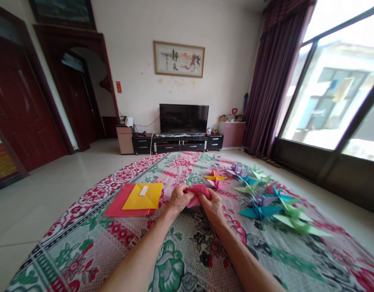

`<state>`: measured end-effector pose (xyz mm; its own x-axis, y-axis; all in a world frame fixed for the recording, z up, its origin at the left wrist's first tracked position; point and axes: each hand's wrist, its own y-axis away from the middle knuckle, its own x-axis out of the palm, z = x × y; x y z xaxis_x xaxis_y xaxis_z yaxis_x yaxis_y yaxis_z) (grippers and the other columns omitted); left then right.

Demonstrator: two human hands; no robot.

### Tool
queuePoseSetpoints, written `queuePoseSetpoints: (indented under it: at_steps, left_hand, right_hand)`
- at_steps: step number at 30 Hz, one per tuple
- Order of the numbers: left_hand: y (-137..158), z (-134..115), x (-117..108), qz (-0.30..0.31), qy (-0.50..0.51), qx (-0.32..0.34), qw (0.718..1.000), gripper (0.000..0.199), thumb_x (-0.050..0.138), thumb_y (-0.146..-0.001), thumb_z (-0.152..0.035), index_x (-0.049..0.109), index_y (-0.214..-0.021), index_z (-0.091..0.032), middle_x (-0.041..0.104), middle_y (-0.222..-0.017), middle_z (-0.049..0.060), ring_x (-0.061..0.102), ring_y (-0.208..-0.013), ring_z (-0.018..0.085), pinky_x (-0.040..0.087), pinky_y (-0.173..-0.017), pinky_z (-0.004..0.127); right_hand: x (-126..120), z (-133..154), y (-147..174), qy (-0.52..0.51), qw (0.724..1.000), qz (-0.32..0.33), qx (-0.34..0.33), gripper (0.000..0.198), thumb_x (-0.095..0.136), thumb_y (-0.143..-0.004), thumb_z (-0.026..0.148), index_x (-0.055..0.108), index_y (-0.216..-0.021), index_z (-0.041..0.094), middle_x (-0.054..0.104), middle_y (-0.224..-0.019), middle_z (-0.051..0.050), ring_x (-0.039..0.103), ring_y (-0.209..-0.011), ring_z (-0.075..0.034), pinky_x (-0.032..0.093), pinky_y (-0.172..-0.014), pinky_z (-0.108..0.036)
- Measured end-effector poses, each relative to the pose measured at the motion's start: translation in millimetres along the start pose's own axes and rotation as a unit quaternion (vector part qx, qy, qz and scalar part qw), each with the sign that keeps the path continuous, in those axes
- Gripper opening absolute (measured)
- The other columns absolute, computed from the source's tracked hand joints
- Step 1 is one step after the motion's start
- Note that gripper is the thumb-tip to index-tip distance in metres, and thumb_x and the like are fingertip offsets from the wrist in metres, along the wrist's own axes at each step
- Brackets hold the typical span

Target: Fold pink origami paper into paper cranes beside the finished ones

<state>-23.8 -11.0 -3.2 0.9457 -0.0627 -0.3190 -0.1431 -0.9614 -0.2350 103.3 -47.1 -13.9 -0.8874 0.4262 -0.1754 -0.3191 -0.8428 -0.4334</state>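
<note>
Between my two hands is a small folded piece of pink paper (198, 196), held just above the patterned tablecloth. My left hand (180, 198) pinches its left edge with thumb and fingers. On the other side, my right hand (213, 205) grips the right edge, thumb on top. Left of my hands lies a stack of pink paper (115, 202) with a yellow sheet (155, 196), creased, on top of it. A small white slip (143, 190) rests on the yellow sheet. Folded paper cranes stand to the right, among them a blue crane (260, 210) and a yellow-orange crane (216, 177).
A floral tablecloth (171, 263) covers the round table. More cranes, green (298, 221) and purple (236, 169), spread over its right side. Beyond the table are a television (183, 119) on a low black cabinet (167, 146), a dark curtain (272, 81) and a large window.
</note>
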Motion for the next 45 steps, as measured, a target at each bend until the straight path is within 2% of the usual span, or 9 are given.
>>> queuePoseSetpoints:
  at_steps: [4,9,15,21,27,31,37,45]
  left_hand:
    - [-0.2,1.2,0.2,0.005,0.003,-0.004,1.0,0.019,0.058,-0.066,-0.029,0.066,-0.079,-0.018,0.064,-0.069,0.001,0.057,-0.065,0.014,0.043,-0.057,0.021]
    - [0.0,0.6,1.2,0.01,0.015,-0.021,1.0,0.02,0.056,-0.064,-0.022,0.067,-0.08,-0.019,0.065,-0.067,-0.001,0.056,-0.062,0.013,0.043,-0.056,0.021]
    - [1.1,-4.8,3.8,0.002,0.026,-0.045,0.999,0.029,0.056,-0.062,-0.019,0.066,-0.09,-0.018,0.065,-0.069,0.0,0.056,-0.059,0.012,0.042,-0.053,0.021]
    - [1.0,-6.3,2.3,-0.014,-0.051,-0.052,0.997,0.02,0.054,-0.065,-0.021,0.069,-0.079,-0.019,0.063,-0.06,-0.001,0.055,-0.059,0.013,0.039,-0.052,0.019]
    - [1.2,-6.9,0.4,-0.018,-0.073,-0.05,0.996,0.017,0.056,-0.066,-0.029,0.069,-0.072,-0.02,0.063,-0.059,-0.001,0.056,-0.06,0.014,0.038,-0.051,0.02]
    - [2.4,-10.9,0.0,-0.021,-0.076,-0.054,0.995,0.016,0.055,-0.063,-0.023,0.069,-0.07,-0.02,0.063,-0.058,-0.001,0.056,-0.059,0.014,0.038,-0.053,0.022]
    - [4.6,-18.8,-2.1,-0.032,-0.139,-0.05,0.988,0.014,0.055,-0.061,-0.02,0.068,-0.067,-0.019,0.063,-0.059,-0.001,0.056,-0.062,0.014,0.038,-0.057,0.022]
    - [5.6,-20.6,1.1,-0.041,-0.189,-0.001,0.981,0.013,0.057,-0.064,-0.02,0.067,-0.071,-0.018,0.066,-0.067,0.001,0.057,-0.066,0.014,0.038,-0.061,0.022]
  right_hand:
    - [-0.3,-0.3,-0.9,0.01,1.0,-0.006,0.014,0.03,0.053,-0.07,0.041,0.063,-0.073,0.013,0.05,-0.053,0.003,0.041,-0.049,-0.01,0.034,-0.045,-0.019]
    - [-2.0,5.1,-1.3,0.033,0.999,0.003,0.006,0.027,0.055,-0.065,0.036,0.067,-0.077,0.015,0.06,-0.058,0.001,0.05,-0.052,-0.013,0.037,-0.048,-0.021]
    - [-3.2,13.1,1.0,0.089,0.995,-0.038,0.015,0.022,0.053,-0.065,0.032,0.068,-0.075,0.018,0.062,-0.056,0.0,0.052,-0.05,-0.014,0.038,-0.05,-0.024]
    - [-3.1,15.0,4.1,0.155,0.985,-0.055,-0.051,0.023,0.049,-0.068,0.031,0.067,-0.078,0.021,0.064,-0.061,-0.002,0.055,-0.057,-0.017,0.04,-0.056,-0.027]
    - [-2.2,12.8,5.6,0.18,0.978,-0.026,-0.104,0.022,0.049,-0.072,0.029,0.066,-0.082,0.021,0.065,-0.069,-0.002,0.056,-0.063,-0.016,0.041,-0.06,-0.026]
    - [-2.2,13.4,5.4,0.145,0.987,-0.013,-0.076,0.023,0.05,-0.072,0.03,0.067,-0.083,0.02,0.064,-0.067,-0.001,0.056,-0.061,-0.015,0.041,-0.059,-0.025]
    - [-2.8,13.2,3.3,0.103,0.995,0.0,-0.015,0.026,0.051,-0.069,0.029,0.067,-0.087,0.02,0.066,-0.068,-0.002,0.058,-0.061,-0.017,0.042,-0.059,-0.027]
    - [-3.9,15.9,2.8,0.119,0.992,-0.029,-0.011,0.024,0.051,-0.066,0.028,0.067,-0.082,0.019,0.065,-0.064,-0.002,0.058,-0.058,-0.017,0.042,-0.058,-0.027]
